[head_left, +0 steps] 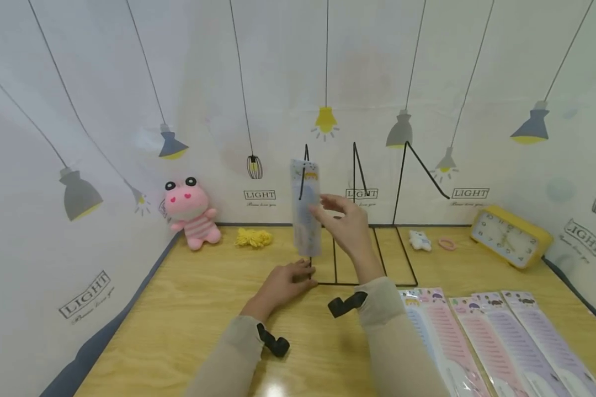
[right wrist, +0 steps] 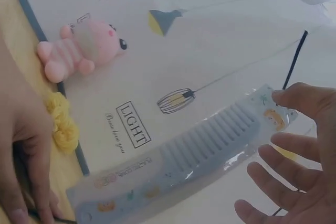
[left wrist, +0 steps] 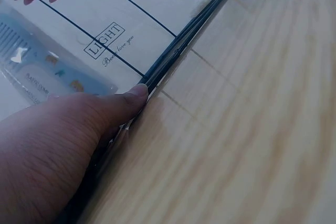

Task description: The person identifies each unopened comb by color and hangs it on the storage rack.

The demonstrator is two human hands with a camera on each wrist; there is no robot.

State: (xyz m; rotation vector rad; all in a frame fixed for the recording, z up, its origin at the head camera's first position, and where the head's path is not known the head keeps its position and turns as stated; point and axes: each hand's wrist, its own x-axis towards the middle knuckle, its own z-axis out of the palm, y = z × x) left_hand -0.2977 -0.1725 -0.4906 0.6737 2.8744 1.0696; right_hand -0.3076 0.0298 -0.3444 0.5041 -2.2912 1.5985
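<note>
The clear packet [head_left: 304, 220] holds one pale blue comb [right wrist: 205, 150], its long row of teeth showing through glossy plastic with small orange prints. It hangs on the left hook [head_left: 302, 184] of the black wire rack [head_left: 367, 284]. Your right hand [head_left: 347, 226] is beside it, fingers spread and gripping nothing; you may be grazing the plastic. Your left hand [head_left: 285, 282] seems to pinch the rack's base, though its fingers are partly hidden. Near your right sleeve [head_left: 402, 342], pink, purple and blue combs lie in similar sleeves [head_left: 482, 331].
</note>
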